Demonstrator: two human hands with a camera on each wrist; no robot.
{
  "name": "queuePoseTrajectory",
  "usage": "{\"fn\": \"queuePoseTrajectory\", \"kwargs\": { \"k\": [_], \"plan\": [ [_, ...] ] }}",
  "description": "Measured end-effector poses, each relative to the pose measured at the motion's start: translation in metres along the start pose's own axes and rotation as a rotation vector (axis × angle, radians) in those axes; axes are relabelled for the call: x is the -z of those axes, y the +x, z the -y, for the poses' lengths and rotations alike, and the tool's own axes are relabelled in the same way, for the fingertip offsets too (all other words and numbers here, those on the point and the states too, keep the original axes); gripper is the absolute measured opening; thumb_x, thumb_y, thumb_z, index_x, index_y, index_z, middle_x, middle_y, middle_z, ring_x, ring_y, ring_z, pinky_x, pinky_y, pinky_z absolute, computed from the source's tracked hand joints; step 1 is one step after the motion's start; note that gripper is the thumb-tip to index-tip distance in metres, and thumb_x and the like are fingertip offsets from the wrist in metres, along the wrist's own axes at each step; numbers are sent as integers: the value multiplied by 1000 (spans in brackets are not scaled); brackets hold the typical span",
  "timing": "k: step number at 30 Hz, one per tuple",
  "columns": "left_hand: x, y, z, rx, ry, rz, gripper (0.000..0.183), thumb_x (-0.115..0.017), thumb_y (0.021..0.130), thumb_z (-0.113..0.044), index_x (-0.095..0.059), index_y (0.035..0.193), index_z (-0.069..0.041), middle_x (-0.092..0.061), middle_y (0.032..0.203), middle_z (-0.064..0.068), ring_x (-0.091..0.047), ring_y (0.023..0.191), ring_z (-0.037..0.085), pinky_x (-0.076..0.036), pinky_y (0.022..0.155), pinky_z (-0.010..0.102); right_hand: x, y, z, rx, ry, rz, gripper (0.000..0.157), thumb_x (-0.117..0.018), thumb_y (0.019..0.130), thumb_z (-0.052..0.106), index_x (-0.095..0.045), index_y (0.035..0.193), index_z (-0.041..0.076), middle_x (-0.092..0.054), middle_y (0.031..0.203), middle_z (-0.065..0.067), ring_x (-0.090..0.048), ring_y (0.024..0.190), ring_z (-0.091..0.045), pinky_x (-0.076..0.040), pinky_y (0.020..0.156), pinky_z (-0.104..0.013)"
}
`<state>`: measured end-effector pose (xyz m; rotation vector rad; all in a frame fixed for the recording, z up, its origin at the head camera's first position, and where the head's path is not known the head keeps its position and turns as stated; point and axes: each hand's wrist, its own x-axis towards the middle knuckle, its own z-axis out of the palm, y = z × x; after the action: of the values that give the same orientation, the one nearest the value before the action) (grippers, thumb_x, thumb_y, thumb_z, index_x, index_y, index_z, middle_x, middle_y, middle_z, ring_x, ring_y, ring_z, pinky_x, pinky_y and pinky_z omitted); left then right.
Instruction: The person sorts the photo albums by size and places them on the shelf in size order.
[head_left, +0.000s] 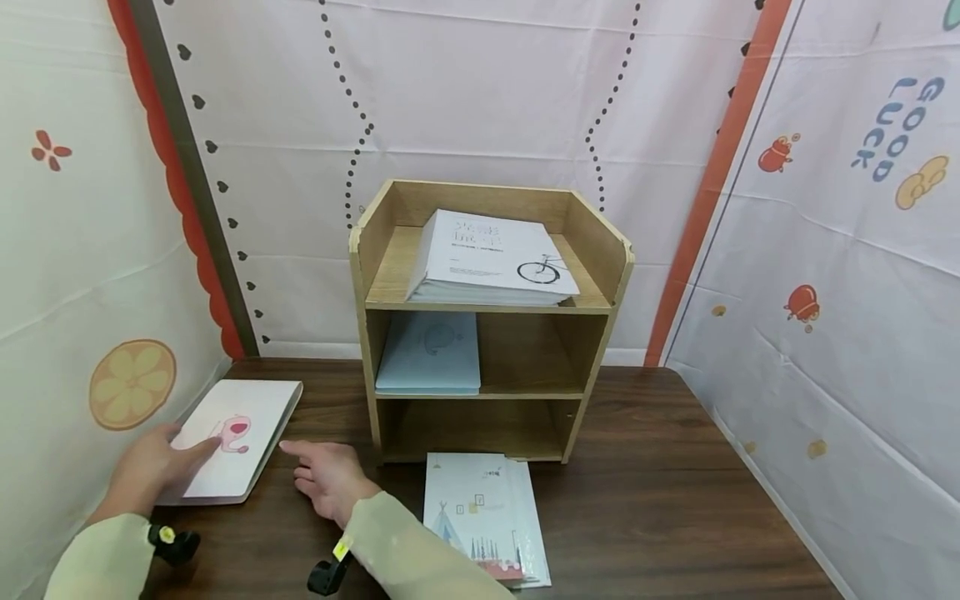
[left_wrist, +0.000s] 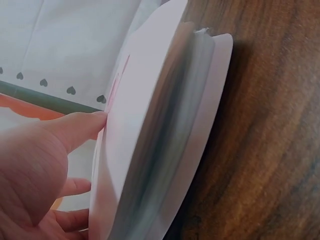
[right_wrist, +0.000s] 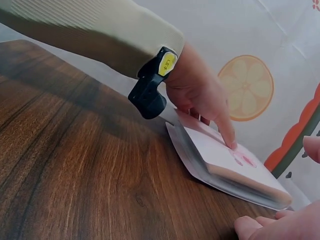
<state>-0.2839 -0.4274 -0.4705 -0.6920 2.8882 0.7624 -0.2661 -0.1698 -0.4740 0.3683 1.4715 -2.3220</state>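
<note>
Seemingly light and stiff-covered, the white book (head_left: 255,412) suited a left-side grip: the left hand (head_left: 150,468) pinched it; the right hand (head_left: 330,481) held nothing.

"GOOD LUCK" lettering (head_left: 897,129) on cloth (head_left: 862,250), blurred title (head_left: 477,233) on white book (head_left: 487,260)

Right hand (head_left: 330,483): bare gap of table (head_left: 675,483) between your fingertip and white book (head_left: 251,404). Left hand (head_left: 153,471): your outer side closely bounded by left curtain (head_left: 60,267). Shelf unit (head_left: 602,250): walls bar your sideways entry; front passable. Top level: book stack (head_left: 480,258) occupies middle. Middle level: pale blue book (head_left: 429,358) obstructs left; right part admits your hand. Bottom level: open inside, booklets (head_left: 476,504) lying before your low approach. Right of unit: broad passage for you, bounded by right curtain (head_left: 840,233).
</note>
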Motion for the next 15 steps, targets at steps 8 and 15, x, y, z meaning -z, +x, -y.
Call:
{"fn": "queuePoseTrajectory", "kwargs": {
  "k": [8,15],
  "plan": [
    [3,-1,-2,62,-1,-8,110,-67,88,-67,-26,148,16,-32,141,46,-38,124,59,-41,108,69,-3,4,-2,-57,33,30,66,-89,79,13,-58,131,-12,-65,129,-31,-60,126,-47,-49,109,-58],
    [1,-3,-1,72,-27,-8,109,-67,88,-67,-28,144,18,-35,138,46,-42,118,56,-44,104,68,-6,5,-6,-66,42,42,61,-86,81,10,-58,130,-12,-63,130,-32,-59,127,-47,-49,109,-57]
  ]
}}
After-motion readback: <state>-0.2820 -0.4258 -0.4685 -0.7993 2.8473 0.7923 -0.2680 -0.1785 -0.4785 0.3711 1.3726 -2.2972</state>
